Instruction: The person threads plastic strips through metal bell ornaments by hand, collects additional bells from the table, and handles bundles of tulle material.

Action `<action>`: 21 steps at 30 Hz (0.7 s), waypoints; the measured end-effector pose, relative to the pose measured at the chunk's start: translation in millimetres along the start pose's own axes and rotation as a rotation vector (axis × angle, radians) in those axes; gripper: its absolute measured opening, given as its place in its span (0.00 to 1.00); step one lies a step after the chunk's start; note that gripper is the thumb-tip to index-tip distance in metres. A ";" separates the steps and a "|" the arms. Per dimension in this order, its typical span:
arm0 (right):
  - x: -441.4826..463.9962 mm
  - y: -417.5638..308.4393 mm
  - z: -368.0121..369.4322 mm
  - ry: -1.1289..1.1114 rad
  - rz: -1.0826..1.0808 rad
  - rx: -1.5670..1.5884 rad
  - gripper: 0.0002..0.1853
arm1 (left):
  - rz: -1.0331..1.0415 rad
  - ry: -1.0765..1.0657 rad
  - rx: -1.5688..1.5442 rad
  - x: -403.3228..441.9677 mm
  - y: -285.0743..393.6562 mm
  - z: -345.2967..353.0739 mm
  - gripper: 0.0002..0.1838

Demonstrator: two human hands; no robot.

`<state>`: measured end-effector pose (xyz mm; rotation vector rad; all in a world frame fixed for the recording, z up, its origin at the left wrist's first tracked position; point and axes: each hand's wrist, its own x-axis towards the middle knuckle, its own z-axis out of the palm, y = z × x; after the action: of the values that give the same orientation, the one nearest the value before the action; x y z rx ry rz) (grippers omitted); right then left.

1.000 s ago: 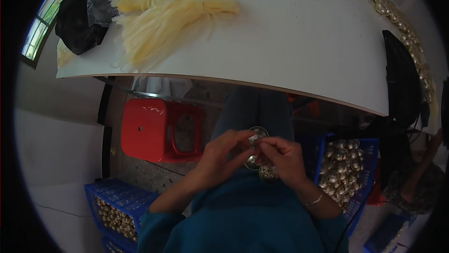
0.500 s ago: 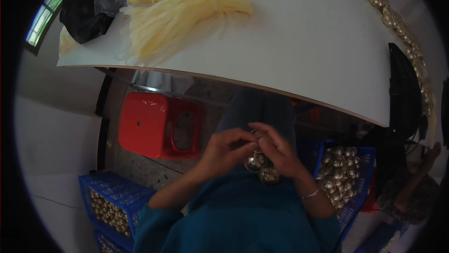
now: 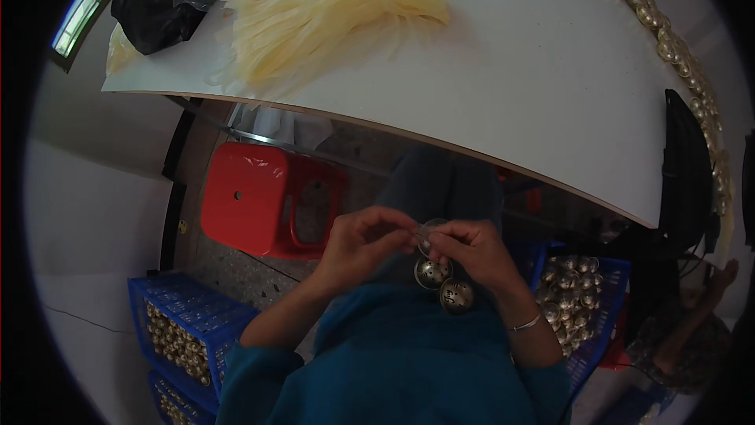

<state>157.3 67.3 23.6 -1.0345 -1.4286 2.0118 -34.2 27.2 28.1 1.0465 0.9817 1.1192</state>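
Over my lap, my left hand [image 3: 371, 241] is closed in a pinch, its fingertips meeting those of my right hand. What the left fingertips hold is too small to make out. My right hand [image 3: 470, 250] pinches the top of a small cluster of round metal bells. Below the fingers hang a perforated bell [image 3: 433, 272] and a lower bell [image 3: 457, 296] with dark lettering. Another rounded, shiny piece [image 3: 425, 238] shows between the two hands, partly covered by fingers.
Pale yellow ribbon strips [image 3: 330, 24] and a black bag [image 3: 153, 8] lie on the white table [image 3: 535, 87]. A string of bells [image 3: 668, 44] lines its far right. Blue crates [image 3: 177, 299] hold bells; a red stool [image 3: 244, 197] stands left. Another person's arm [image 3: 696, 319] appears right.
My left hand has shifted slightly up, and its fingertips now meet the right hand's at the bells' top. The right hand has turned, fingers now curled in. The view has tilted slightly.
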 end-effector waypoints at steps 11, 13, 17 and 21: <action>0.9 4.1 7.6 0.208 -0.085 -0.033 0.09 | -0.016 0.118 0.206 -3.8 4.4 5.3 0.08; 0.7 8.1 12.4 0.204 -0.100 -0.044 0.10 | -0.140 0.059 0.297 -6.8 2.5 7.7 0.08; -4.2 5.0 12.8 0.150 -0.111 -0.161 0.10 | -0.137 0.053 0.243 -7.6 -3.1 7.0 0.06; -0.8 7.2 8.3 0.114 -0.245 -0.253 0.10 | -0.083 0.098 0.252 -6.1 4.0 5.9 0.05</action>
<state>151.6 59.3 18.6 -1.0013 -1.6882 1.6059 -30.4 20.8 33.8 1.1483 1.2572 1.0033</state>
